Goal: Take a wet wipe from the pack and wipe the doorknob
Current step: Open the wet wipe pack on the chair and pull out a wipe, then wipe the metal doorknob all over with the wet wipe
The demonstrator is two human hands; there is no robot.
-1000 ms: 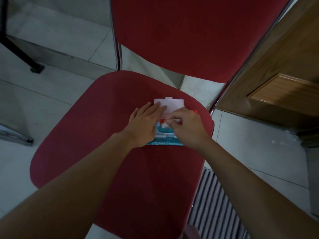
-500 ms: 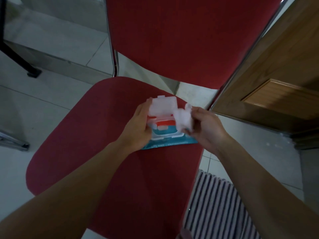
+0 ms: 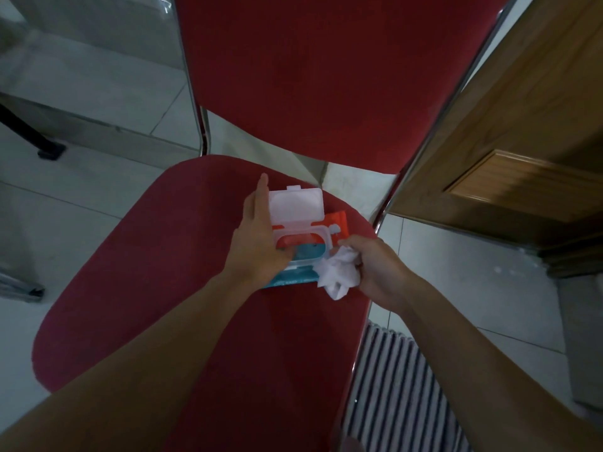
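Observation:
A blue and orange wet wipe pack [image 3: 337, 226] lies on the red chair seat [image 3: 163, 272], its white flip lid [image 3: 295, 205] standing open. My left hand [image 3: 257, 236] rests flat on the pack's left side, fingers along the lid and thumb near the opening. My right hand [image 3: 375, 269] is just right of the pack and grips a crumpled white wet wipe [image 3: 337, 274], which hangs free of the opening. The doorknob is out of view.
The chair's red backrest [image 3: 326, 76] rises behind the seat on chrome tubes. A wooden door [image 3: 522, 141] stands at the right. A striped mat [image 3: 391, 393] lies on the pale tiled floor under the chair's right side. A black stand foot [image 3: 49, 151] is at far left.
My right hand pinched a wipe at the opening, pulled it up and out, and now holds it lower and to the right, clear of the pack. The left hand stayed on the pack.

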